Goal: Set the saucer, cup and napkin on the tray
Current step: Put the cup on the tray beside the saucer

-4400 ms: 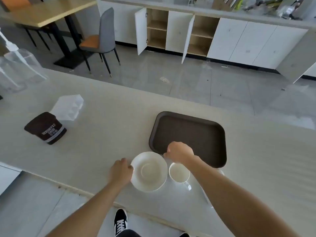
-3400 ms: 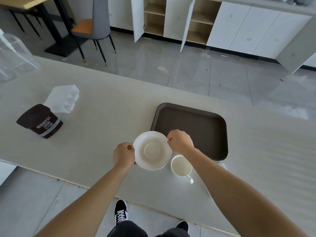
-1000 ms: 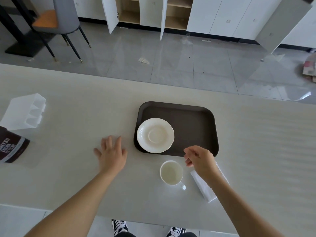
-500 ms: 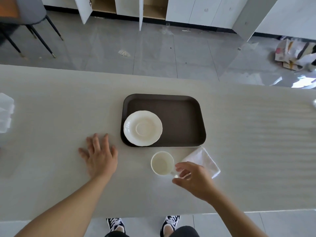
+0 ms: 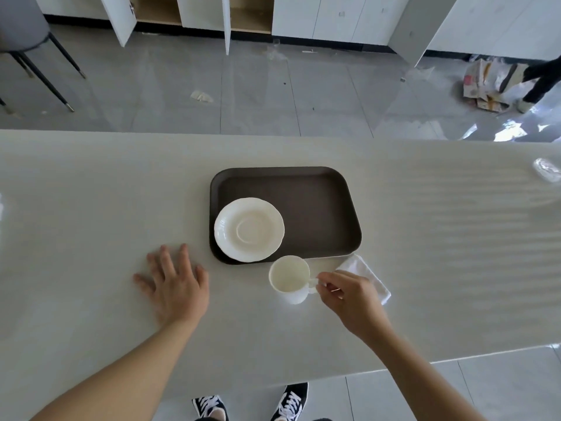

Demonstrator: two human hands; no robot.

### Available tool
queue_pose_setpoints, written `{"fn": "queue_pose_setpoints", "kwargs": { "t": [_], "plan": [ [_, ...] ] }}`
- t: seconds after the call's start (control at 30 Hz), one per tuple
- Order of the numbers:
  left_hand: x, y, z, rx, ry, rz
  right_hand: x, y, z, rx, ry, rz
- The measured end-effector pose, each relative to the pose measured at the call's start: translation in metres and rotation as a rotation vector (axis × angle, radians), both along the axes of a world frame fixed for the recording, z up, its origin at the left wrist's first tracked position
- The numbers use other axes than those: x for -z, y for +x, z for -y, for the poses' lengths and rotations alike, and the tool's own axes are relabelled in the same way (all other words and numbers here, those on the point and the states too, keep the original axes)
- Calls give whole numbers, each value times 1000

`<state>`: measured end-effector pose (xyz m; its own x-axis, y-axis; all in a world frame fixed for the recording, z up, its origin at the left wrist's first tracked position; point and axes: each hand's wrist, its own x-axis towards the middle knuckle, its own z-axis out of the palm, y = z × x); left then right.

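A dark brown tray (image 5: 315,205) lies on the pale counter. The white saucer (image 5: 249,230) rests in the tray's near left corner. The white cup (image 5: 289,278) sits just in front of the tray's near edge, slightly tilted. My right hand (image 5: 349,294) pinches its handle from the right. A folded white napkin (image 5: 365,273) lies on the counter beside the tray's near right corner, partly under my right hand. My left hand (image 5: 174,284) rests flat on the counter left of the tray, fingers spread, holding nothing.
The counter's near edge (image 5: 455,358) runs close to my body. A clear object (image 5: 546,173) lies at the far right. Beyond the counter are a tiled floor, open cabinets (image 5: 249,13), a chair (image 5: 24,31) and another person's leg (image 5: 540,77).
The saucer went from the counter onto the tray, held by both hands. Then my left hand settled flat on the counter, and my right hand came round and closed on the cup's handle.
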<state>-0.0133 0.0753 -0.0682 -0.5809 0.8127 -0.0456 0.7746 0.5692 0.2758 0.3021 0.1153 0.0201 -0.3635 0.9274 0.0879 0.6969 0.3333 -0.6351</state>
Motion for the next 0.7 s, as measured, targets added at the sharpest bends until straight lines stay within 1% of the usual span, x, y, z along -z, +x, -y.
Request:
{"fn": "queue_pose_setpoints", "kwargs": {
  "t": [0.07,0.2,0.3,0.4,0.53,0.7],
  "plan": [
    [0,-5,3,6,7,-24,-5,-1,-15,12,56,-8],
    [1,-7,4,0,29,-59,-15,4,-44,24,96,-119],
    [2,-6,4,-9,42,-70,-14,8,-68,36,62,-169],
    [2,-6,4,-29,50,-68,-5,10,-82,57,25,-171],
    [0,-5,3,-42,48,-66,12,11,-87,104,-67,-208],
    [-2,-3,3,-55,43,-58,26,12,-88,119,-115,-236]
  ]
}}
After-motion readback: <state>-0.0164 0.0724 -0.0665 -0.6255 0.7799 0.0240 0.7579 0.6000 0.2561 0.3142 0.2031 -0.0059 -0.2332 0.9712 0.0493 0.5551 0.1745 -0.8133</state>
